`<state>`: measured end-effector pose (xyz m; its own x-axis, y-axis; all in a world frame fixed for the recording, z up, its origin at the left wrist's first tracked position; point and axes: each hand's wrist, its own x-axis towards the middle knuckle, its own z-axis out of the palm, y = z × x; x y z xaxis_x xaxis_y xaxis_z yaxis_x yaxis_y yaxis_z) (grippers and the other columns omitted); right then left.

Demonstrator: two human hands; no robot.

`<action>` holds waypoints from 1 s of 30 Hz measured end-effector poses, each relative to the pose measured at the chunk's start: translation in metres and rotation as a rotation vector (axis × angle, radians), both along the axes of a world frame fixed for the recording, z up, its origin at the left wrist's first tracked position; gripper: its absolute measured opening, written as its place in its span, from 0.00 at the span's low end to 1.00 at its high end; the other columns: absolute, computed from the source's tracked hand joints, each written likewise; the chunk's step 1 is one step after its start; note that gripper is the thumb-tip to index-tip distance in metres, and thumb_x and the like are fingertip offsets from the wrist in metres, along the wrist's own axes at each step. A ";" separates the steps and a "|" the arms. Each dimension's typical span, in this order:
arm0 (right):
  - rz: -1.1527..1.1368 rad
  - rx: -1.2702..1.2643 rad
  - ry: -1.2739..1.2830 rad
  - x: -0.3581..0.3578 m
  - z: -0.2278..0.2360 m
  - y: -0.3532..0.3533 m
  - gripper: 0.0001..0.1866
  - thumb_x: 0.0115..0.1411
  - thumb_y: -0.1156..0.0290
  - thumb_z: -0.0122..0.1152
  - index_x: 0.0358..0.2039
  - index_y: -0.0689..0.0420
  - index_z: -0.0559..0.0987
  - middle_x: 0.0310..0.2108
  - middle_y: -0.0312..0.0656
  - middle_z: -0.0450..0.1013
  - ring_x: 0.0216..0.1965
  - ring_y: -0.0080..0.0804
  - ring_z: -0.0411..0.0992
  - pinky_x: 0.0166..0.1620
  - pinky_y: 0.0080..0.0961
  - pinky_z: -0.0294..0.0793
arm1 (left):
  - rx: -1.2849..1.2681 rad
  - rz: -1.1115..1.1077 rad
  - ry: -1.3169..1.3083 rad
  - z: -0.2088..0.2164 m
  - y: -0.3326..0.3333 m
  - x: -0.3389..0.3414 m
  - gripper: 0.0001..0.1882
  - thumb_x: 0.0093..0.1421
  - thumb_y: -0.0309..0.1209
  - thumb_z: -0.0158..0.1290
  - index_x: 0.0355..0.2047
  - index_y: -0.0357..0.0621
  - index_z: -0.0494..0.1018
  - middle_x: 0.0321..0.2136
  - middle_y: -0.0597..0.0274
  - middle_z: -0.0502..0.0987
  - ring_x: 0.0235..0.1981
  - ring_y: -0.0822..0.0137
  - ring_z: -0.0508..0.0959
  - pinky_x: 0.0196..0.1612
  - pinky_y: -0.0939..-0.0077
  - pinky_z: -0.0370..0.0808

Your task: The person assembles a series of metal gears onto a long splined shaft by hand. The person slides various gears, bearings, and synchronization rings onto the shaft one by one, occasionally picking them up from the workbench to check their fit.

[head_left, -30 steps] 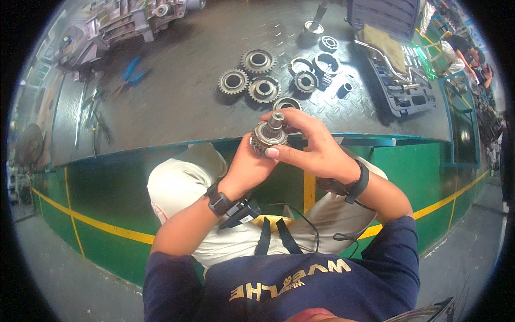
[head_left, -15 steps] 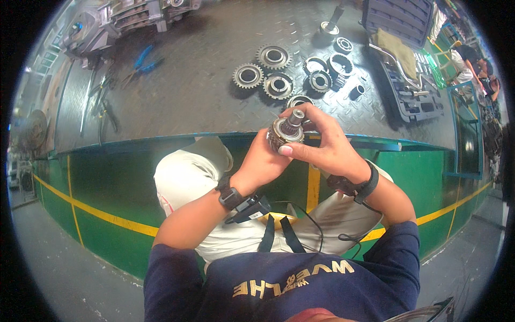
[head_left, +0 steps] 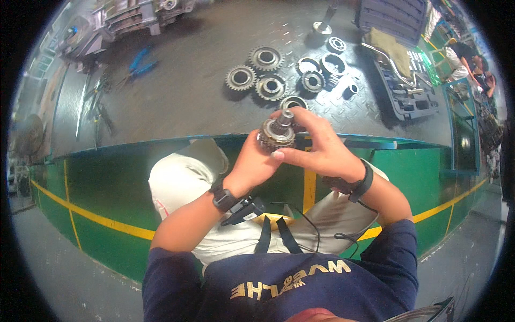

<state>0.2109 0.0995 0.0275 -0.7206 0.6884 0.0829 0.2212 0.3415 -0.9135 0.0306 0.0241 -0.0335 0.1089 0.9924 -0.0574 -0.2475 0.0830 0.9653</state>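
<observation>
Both hands hold a metal gear shaft (head_left: 277, 133) in front of the table's near edge, its narrow splined end pointing up. My left hand (head_left: 252, 161) wraps the shaft's lower part from the left. From the right, my right hand (head_left: 318, 145) has its thumb against the gear's near side and its fingers curled behind. The shaft's lower end is hidden by my hands. Just beyond them lies a ring gear (head_left: 293, 102). Farther off, three loose gears sit close together, among them a toothed gear (head_left: 241, 79).
A dark metal table (head_left: 177, 91) spans the front. Right of the gears lie several rings and a bearing (head_left: 337, 44), then an opened socket tool case (head_left: 402, 110). Blue-handled pliers (head_left: 140, 63) and a large metal housing (head_left: 129, 19) are at left. Another person (head_left: 464, 64) is far right.
The whole view has shifted slightly, moving the scene a little left. The shaft now stands more upright between my hands, which keep hold of it.
</observation>
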 end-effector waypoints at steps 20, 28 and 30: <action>-0.335 0.432 -0.199 0.046 -0.004 0.066 0.21 0.56 0.77 0.69 0.51 0.56 0.82 0.38 0.41 0.79 0.31 0.36 0.78 0.36 0.33 0.79 | -0.237 0.061 0.274 0.004 -0.004 -0.016 0.22 0.60 0.33 0.72 0.50 0.40 0.75 0.44 0.66 0.81 0.46 0.73 0.78 0.55 0.72 0.75; -0.395 0.605 -0.422 0.032 -0.032 0.087 0.34 0.54 0.66 0.77 0.62 0.53 0.76 0.49 0.47 0.75 0.40 0.50 0.79 0.43 0.41 0.80 | -0.237 0.096 0.258 0.005 -0.006 -0.009 0.26 0.60 0.36 0.73 0.51 0.37 0.75 0.46 0.61 0.82 0.49 0.71 0.79 0.57 0.71 0.75; -0.380 0.621 -0.473 0.032 -0.036 0.090 0.34 0.54 0.66 0.78 0.62 0.54 0.76 0.48 0.48 0.76 0.41 0.52 0.79 0.43 0.42 0.80 | -0.244 0.071 0.238 0.014 -0.005 -0.010 0.26 0.60 0.37 0.73 0.52 0.36 0.75 0.47 0.61 0.82 0.49 0.71 0.79 0.57 0.70 0.75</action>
